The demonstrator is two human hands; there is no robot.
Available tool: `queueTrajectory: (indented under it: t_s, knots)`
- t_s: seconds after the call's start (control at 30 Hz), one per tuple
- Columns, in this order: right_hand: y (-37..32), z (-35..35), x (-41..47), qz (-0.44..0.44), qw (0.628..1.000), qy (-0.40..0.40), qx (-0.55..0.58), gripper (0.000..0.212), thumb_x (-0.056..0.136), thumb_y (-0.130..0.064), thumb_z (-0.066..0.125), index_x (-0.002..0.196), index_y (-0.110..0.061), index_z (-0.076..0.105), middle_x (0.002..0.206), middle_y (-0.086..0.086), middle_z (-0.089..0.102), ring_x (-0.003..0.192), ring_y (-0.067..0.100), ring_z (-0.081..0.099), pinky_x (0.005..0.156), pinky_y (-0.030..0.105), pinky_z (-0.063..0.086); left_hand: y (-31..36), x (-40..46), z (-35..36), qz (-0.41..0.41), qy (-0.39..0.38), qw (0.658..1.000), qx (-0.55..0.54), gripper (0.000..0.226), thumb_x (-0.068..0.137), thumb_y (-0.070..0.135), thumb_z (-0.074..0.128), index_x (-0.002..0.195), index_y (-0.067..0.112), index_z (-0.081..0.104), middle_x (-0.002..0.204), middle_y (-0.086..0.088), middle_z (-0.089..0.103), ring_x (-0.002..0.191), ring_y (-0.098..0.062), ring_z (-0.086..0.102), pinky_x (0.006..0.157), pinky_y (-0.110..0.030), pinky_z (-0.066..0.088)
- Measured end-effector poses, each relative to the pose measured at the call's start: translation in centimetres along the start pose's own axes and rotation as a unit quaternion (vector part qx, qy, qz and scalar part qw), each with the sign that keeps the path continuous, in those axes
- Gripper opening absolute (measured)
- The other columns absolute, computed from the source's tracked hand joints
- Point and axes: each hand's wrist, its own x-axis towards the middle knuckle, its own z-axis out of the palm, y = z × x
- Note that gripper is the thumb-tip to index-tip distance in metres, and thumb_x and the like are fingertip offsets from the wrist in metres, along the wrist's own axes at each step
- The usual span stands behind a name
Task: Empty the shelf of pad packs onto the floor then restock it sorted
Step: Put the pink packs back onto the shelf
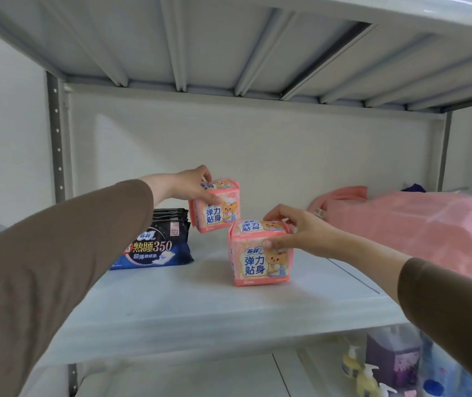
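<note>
Two pink pad packs with a cartoon bear are on the white shelf [200, 305]. My left hand [189, 186] grips the farther pink pack [220, 213] by its top left corner, and the pack is tilted. My right hand [295, 230] grips the nearer pink pack [260, 262] from its right side, thumb on the front and fingers over the top; it stands upright. A stack of dark blue pad packs [157, 247] lies to the left, beside the farther pink pack.
A pink plastic bag [418, 227] with cloth fills the shelf's right end. The shelf above [229, 44] hangs low overhead. On the lower shelf at the right stand yellow pump bottles [363, 373] and a purple box [392, 356].
</note>
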Motion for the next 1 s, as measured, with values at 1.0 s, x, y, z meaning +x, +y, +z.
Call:
queueTrajectory:
  t_s: [1.0]
  knots:
    - [3.4, 6.1, 15.3, -0.057, 0.997, -0.054, 0.015, 0.032, 0.077, -0.035, 0.084, 0.105, -0.031, 0.07, 0.097, -0.013, 0.069, 0.09, 0.007, 0.07, 0.085, 0.029, 0.057, -7.1, 11.3, 1.9, -0.085, -0.227, 0.958, 0.151, 0.061, 0.095, 0.043, 0.06, 0.15, 0.029, 0.038, 0.147, 0.005, 0.048, 0.139, -0.017, 0.038, 0.118, -0.038, 0.023]
